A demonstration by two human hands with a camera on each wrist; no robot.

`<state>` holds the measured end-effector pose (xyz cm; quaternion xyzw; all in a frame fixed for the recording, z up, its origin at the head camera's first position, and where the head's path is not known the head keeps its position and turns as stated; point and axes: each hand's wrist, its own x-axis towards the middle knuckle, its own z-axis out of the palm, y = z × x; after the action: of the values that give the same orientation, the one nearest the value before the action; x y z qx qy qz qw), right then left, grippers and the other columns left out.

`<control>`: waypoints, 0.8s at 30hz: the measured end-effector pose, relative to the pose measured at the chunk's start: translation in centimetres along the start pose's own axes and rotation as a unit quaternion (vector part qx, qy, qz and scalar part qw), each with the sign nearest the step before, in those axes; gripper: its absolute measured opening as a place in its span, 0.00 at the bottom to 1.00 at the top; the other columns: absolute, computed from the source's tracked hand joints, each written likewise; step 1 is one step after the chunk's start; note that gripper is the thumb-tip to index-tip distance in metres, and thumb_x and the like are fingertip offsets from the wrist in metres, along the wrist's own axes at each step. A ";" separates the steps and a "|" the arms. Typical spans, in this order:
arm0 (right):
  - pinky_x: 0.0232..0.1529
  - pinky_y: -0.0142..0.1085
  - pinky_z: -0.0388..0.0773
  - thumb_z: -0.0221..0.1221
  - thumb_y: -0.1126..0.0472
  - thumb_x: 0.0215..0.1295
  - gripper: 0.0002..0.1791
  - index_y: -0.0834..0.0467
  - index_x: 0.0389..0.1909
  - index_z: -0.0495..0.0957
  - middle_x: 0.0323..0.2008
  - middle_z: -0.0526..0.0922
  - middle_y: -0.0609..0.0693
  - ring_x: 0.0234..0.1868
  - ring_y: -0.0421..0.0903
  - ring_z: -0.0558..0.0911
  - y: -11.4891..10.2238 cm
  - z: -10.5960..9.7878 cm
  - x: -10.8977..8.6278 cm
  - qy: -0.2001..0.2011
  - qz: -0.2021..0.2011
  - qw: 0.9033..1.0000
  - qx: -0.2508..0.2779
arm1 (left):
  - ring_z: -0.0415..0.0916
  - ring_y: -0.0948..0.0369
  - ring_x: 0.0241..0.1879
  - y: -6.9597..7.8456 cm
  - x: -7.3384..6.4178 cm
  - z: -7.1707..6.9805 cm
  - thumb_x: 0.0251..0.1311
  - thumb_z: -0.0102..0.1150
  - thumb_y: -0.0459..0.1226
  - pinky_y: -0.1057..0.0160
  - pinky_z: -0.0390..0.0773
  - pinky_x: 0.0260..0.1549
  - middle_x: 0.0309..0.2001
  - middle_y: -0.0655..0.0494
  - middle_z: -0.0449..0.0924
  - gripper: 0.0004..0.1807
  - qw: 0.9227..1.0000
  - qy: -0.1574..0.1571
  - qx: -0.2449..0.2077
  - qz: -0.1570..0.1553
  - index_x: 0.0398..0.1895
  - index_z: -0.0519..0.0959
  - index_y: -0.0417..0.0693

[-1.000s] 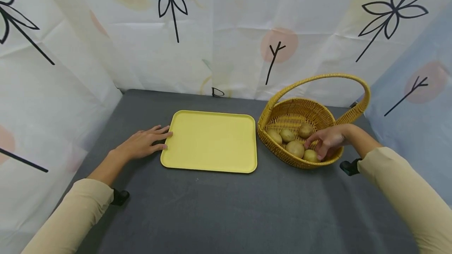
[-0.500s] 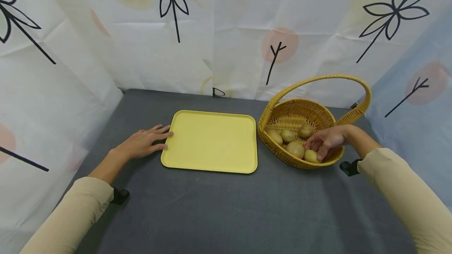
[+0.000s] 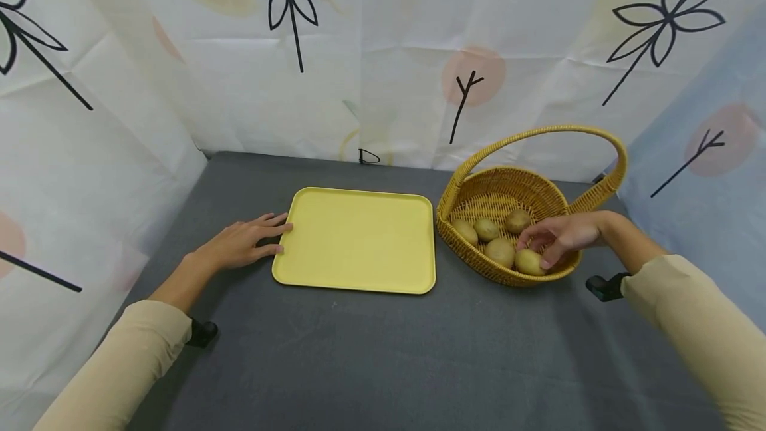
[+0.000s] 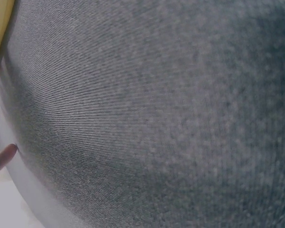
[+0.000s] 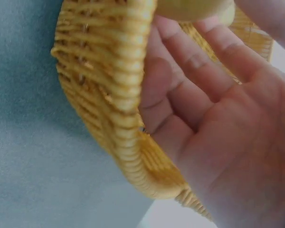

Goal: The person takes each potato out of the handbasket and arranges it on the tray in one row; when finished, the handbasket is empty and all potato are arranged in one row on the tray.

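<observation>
My left hand (image 3: 242,243) lies with fingers spread at the left edge of a yellow rectangular tray (image 3: 359,241), its fingertips on the rim. In the left wrist view only two fingertips (image 4: 4,159) show, with a corner of the tray above them. Inside a wicker basket (image 3: 509,181), my right hand (image 3: 565,237) pinches a pale yellow potato (image 3: 529,263) between thumb and fingers. The right wrist view has that potato (image 5: 194,8) at the top, fingers curled against it, beside the woven rim. Several other potatoes (image 3: 499,253) lie in the basket around it.
The basket's tall arched handle (image 3: 556,129) rises over the right hand's side. A dark grey cloth (image 3: 359,358) covers the table. White printed sheets (image 3: 395,52) hang behind and at both sides.
The right thumb and fingers have closed on the nearest potato, which has shifted slightly and shows more. The right forearm has moved a little to the right. The left hand stays put.
</observation>
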<state>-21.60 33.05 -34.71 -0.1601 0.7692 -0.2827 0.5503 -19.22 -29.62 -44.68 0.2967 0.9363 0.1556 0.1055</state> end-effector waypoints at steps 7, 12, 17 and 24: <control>0.52 0.45 0.76 0.62 0.61 0.67 0.29 0.63 0.66 0.66 0.56 0.74 0.58 0.50 0.49 0.77 -1.1 0.5 -0.1 0.027 -0.053 0.998 0.001 | 0.54 0.40 0.73 -0.1 -0.1 0.0 0.70 0.57 0.50 0.31 0.63 0.56 0.75 0.43 0.58 0.32 1.000 0.004 0.013 0.005 0.73 0.68 0.48; 0.56 0.43 0.75 0.60 0.63 0.70 0.29 0.66 0.68 0.63 0.62 0.71 0.60 0.61 0.52 0.73 -2.2 1.1 -0.2 0.073 -0.102 0.992 0.029 | 0.55 0.41 0.73 -0.1 -0.1 0.1 0.70 0.57 0.50 0.30 0.61 0.56 0.75 0.44 0.58 0.31 1.000 0.006 0.024 0.011 0.73 0.68 0.49; 0.58 0.38 0.73 0.63 0.61 0.68 0.33 0.66 0.69 0.63 0.67 0.67 0.62 0.66 0.56 0.69 -4.4 2.2 0.1 0.123 -0.136 0.983 0.023 | 0.54 0.40 0.73 -0.1 -0.2 0.3 0.70 0.57 0.51 0.29 0.60 0.57 0.75 0.44 0.58 0.31 1.000 0.011 0.021 0.017 0.73 0.69 0.49; 0.58 0.37 0.74 0.64 0.63 0.68 0.30 0.65 0.67 0.66 0.64 0.70 0.61 0.63 0.58 0.73 -7.7 4.6 2.7 0.126 -0.216 0.968 0.020 | 0.55 0.40 0.73 -0.2 -0.2 0.4 0.70 0.57 0.50 0.31 0.62 0.57 0.75 0.45 0.59 0.31 0.999 0.019 0.028 0.025 0.72 0.69 0.48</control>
<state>-18.67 24.31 -33.14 -0.2739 0.7739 -0.4282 0.3778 -19.07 -29.82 -45.14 0.3196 0.9345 0.1371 0.0759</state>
